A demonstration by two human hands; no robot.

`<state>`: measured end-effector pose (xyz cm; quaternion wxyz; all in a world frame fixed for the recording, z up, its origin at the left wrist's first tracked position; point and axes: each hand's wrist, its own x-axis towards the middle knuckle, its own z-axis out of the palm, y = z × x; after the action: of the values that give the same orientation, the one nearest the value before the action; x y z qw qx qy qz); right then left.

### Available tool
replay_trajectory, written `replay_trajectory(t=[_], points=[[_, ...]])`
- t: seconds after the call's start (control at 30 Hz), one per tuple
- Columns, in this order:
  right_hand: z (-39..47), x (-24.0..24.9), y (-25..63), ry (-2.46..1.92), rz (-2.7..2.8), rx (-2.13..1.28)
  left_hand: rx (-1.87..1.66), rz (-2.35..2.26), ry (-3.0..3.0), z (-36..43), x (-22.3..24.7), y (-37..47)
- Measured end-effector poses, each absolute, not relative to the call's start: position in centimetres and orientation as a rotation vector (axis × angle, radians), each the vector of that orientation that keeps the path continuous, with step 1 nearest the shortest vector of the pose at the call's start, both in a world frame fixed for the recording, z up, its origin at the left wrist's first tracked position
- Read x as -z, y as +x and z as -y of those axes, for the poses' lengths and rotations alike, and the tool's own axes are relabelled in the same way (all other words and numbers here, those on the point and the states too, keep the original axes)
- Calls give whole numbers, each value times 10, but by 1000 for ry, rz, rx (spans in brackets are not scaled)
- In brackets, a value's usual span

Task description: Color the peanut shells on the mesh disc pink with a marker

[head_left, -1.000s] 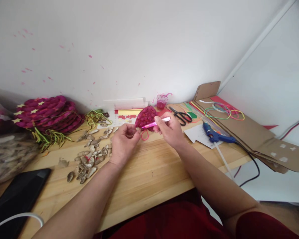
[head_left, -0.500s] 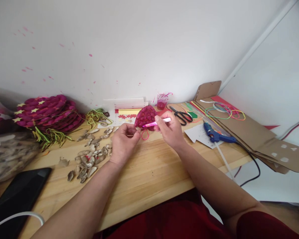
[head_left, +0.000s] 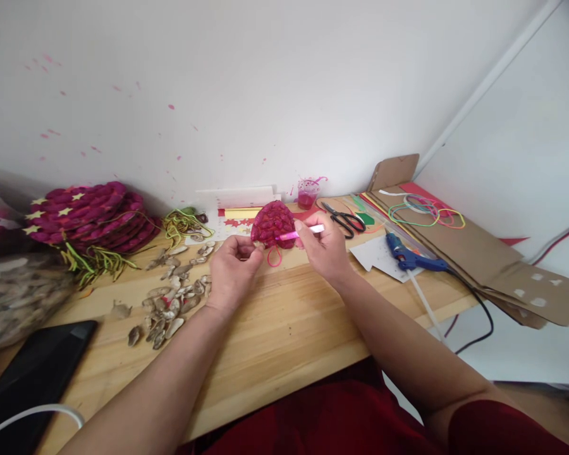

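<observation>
In front of me is a round magenta piece [head_left: 274,221] with a bumpy surface, held up and tilted against the wall side of the table. My left hand [head_left: 236,265] is closed in a pinch at its lower left edge. A pink cord loop [head_left: 274,256] hangs at its lower edge. My right hand [head_left: 325,249] is closed on a white-handled paintbrush [head_left: 313,229], its pink-stained tip touching the lower part of the piece. A plastic cup [head_left: 307,194] with pink paint stands behind, near the wall. Loose shells [head_left: 171,303] lie left of my left hand.
Stacked magenta coils with yellow stars [head_left: 90,212] and a bag of shells [head_left: 19,297] stand left, behind a black tablet [head_left: 38,379]. On the right are scissors [head_left: 345,219], a blue glue gun [head_left: 415,258], elastic cords [head_left: 427,215] and cardboard [head_left: 493,259].
The round piece and my left hand have shifted slightly left. The brush tip has moved a little along the piece's lower part.
</observation>
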<state>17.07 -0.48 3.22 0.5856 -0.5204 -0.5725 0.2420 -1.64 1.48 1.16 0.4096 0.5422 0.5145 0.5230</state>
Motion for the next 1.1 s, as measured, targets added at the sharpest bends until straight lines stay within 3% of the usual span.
replay_trajectory(t=[1.1], points=[[17, -38, 162, -1135, 1630, -364, -1333, -1275, 1320, -12, -12, -14]])
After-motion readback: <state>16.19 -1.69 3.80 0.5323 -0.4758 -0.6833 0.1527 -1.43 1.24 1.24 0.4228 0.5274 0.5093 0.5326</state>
